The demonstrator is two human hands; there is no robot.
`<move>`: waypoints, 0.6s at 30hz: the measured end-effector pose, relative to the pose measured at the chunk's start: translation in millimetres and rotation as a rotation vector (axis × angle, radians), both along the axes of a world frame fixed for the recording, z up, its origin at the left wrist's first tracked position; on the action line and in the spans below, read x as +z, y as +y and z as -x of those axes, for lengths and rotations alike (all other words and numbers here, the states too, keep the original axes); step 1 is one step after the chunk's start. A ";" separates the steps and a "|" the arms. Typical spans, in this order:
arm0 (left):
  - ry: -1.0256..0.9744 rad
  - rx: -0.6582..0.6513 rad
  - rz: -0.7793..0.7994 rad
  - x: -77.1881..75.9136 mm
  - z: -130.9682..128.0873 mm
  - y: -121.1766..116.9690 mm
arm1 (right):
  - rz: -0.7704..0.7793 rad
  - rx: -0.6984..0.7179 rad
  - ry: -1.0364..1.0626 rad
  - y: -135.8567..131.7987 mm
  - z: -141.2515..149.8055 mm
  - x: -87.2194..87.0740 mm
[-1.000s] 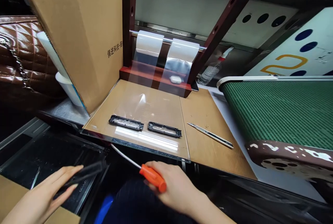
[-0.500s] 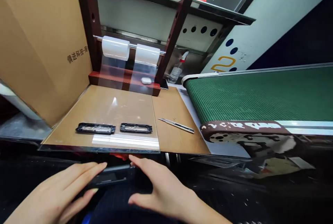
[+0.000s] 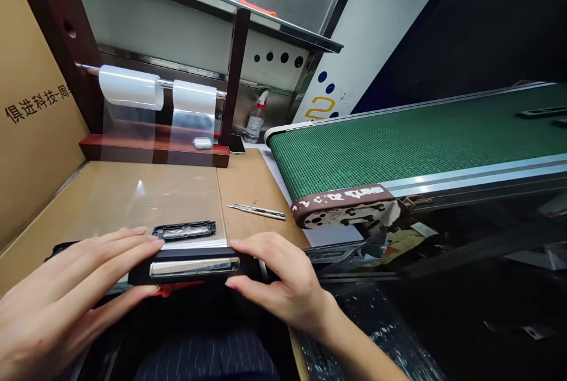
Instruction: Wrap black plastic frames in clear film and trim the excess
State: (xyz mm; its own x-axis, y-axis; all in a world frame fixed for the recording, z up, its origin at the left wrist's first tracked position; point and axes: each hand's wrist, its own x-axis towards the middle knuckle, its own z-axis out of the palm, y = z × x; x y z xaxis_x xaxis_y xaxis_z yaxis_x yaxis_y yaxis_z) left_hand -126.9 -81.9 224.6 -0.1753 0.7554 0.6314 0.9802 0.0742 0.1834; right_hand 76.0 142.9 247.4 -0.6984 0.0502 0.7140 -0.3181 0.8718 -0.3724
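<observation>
Both hands hold a long black plastic part (image 3: 190,267) with a shiny silver strip along its side, just above the near edge of the bench. My left hand (image 3: 66,292) grips its left end, fingers over the top and thumb beneath. My right hand (image 3: 279,277) pinches its right end. Beyond it a flat black frame part (image 3: 183,230) lies on the brown bench top (image 3: 248,183), and the end of a second one (image 3: 59,247) shows behind my left hand. A bit of orange handle (image 3: 170,290) peeks out under the held part.
A thin metal blade tool (image 3: 257,211) lies on the bench to the right. Two rolls of clear film (image 3: 155,93) hang on a rod at the back. A green conveyor belt (image 3: 398,145) runs off right. A cardboard box (image 3: 31,133) stands at left, a spray bottle (image 3: 256,121) behind.
My right hand let go of the orange screwdriver and took the right end of the black part. Both hands raised the part to the bench edge. The view swung right.
</observation>
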 end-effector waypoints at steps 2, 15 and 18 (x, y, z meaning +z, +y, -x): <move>0.076 0.000 0.027 2.1 0.9 2.8 | -0.002 0.008 -0.009 1.8 1.5 5.0; 0.206 0.021 -0.002 -17.3 10.8 -3.1 | 0.101 0.108 -0.052 -1.0 13.6 3.2; 0.217 0.028 0.002 -25.7 16.2 -8.0 | 0.107 0.118 -0.063 -2.8 17.0 -2.8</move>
State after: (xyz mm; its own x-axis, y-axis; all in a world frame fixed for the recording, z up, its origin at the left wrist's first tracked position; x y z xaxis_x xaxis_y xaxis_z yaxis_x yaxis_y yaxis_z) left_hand -143.1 -89.8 198.9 -0.0562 0.7534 0.6551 0.9943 0.1019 -0.0320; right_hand 59.0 140.1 244.5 -0.7470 0.0388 0.6637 -0.3889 0.7841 -0.4836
